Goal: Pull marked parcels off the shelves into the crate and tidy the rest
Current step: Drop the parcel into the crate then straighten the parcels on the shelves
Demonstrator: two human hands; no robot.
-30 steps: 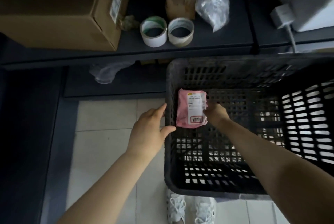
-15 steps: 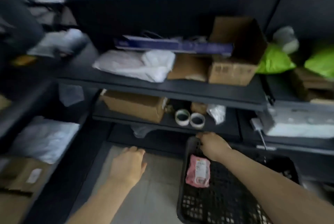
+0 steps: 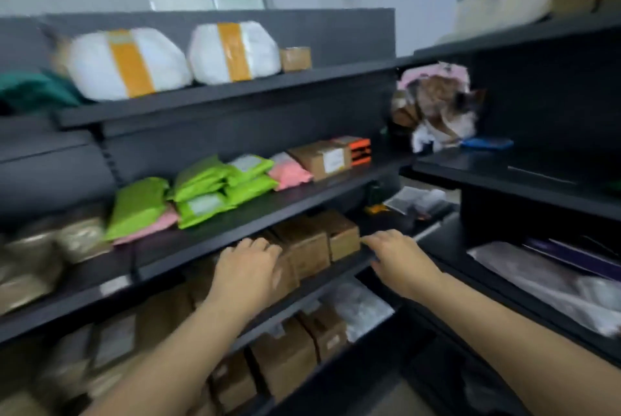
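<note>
Your left hand (image 3: 247, 267) lies loose and empty over the brown, square-cornered cardboard boxes (image 3: 307, 244); blur hides any contact. Your right hand (image 3: 400, 257), fingers straight, reaches the dark shelf edge (image 3: 339, 269) beside them. Glossy green mailers (image 3: 201, 187) lie above.

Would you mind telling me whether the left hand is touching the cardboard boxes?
Cannot tell. In the blurred head view the left hand overlaps the cardboard boxes, but contact isn't plain.
</note>
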